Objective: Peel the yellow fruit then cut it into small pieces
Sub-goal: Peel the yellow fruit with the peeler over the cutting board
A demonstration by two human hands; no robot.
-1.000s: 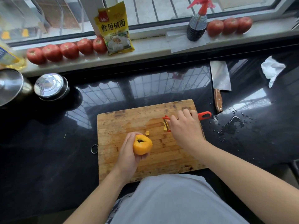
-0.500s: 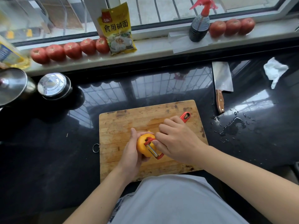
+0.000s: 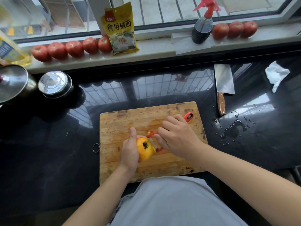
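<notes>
My left hand [image 3: 129, 151] grips the yellow fruit [image 3: 144, 148] just above the wooden cutting board [image 3: 123, 123], dark stem hollow facing up. My right hand [image 3: 176, 137] holds a red peeler [image 3: 188, 115]; its blade lies against the fruit's right side and its handle end sticks out past my fingers toward the board's far right corner. A small strip of yellow peel [image 3: 149, 133] curls at the peeler's head.
A cleaver [image 3: 224, 79] with a wooden handle lies on the black counter right of the board, near a water puddle [image 3: 233, 128] and a crumpled tissue [image 3: 276, 75]. Two metal lidded pots [image 3: 53, 83] stand at the left. Tomatoes [image 3: 73, 48], a yellow packet [image 3: 120, 28] and a spray bottle [image 3: 202, 28] line the windowsill.
A second ago my right hand held the peeler away over the board's far side. It came back to the fruit and the blade now runs along the fruit's right side.
</notes>
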